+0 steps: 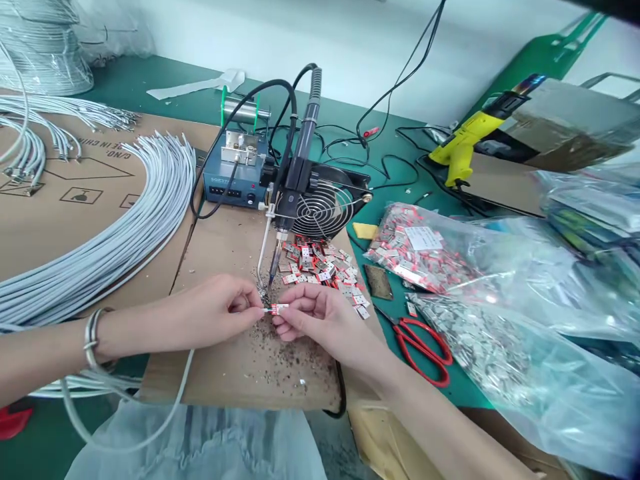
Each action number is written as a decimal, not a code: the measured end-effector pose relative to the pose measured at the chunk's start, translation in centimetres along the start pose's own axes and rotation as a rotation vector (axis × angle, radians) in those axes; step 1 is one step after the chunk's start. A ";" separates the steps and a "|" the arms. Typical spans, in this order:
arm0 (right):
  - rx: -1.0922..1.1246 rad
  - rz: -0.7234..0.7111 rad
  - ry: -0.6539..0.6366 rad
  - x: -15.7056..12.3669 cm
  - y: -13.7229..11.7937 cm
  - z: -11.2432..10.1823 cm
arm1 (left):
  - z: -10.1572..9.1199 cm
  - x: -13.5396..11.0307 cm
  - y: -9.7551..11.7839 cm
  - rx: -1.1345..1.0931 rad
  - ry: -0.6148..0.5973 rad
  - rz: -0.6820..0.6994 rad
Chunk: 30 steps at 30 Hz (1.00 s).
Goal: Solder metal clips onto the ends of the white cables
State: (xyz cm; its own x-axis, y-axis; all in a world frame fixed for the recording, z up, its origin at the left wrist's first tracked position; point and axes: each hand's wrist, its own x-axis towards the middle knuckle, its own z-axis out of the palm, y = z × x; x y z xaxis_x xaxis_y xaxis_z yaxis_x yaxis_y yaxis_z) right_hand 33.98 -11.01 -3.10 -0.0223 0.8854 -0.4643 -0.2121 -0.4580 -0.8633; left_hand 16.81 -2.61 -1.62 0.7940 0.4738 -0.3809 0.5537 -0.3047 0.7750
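Between finger and thumb, my left hand (227, 310) pinches the end of a white cable (183, 383), whose length loops down over the board's front edge. My right hand (315, 313) grips a small red and silver USB connector (279, 309) in a closed pinch. Cable end and connector meet between the two hands; whether they are joined I cannot tell. Right above them points the tip of a soldering iron (277, 260), clamped in a stand with a thin solder feed tube beside it. Behind my right hand lies a pile of similar connectors (325, 267).
A blue solder feeder (233, 177) with a solder spool (240, 110) and a fan (325, 207) stand behind. White cable bundles (150, 207) lie left. To the right are red scissors (423, 350), bags of connectors (420, 247) and metal parts (485, 347), and a yellow heat gun (465, 143).
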 end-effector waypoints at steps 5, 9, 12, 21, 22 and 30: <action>-0.041 0.040 -0.031 1.7 -0.5 -0.2 | -0.6 0.9 -1.1 -0.094 -0.047 -0.071; -0.002 0.016 -0.072 2.0 -0.3 -0.3 | -0.5 0.9 -1.3 -0.205 -0.035 -0.078; 0.029 -0.014 -0.075 2.0 -0.3 -0.3 | -0.3 0.7 -1.3 -0.292 -0.016 -0.067; 0.041 -0.040 -0.075 2.0 0.0 -0.4 | -0.1 0.5 -1.0 -0.355 0.026 -0.082; 0.043 -0.038 -0.077 2.0 0.0 -0.4 | -0.1 0.5 -0.8 -0.365 0.020 -0.089; 0.013 -0.032 -0.070 1.7 -0.3 -0.5 | -0.3 0.4 -0.3 -0.405 0.008 -0.148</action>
State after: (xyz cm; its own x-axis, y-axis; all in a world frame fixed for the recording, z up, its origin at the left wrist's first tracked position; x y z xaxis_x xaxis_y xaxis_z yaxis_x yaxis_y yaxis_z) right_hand 34.50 -9.42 -3.77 -0.0833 0.9031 -0.4214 -0.2267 -0.4289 -0.8744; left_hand 16.84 -2.10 -1.85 0.7104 0.4952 -0.5000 0.5170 0.1148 0.8482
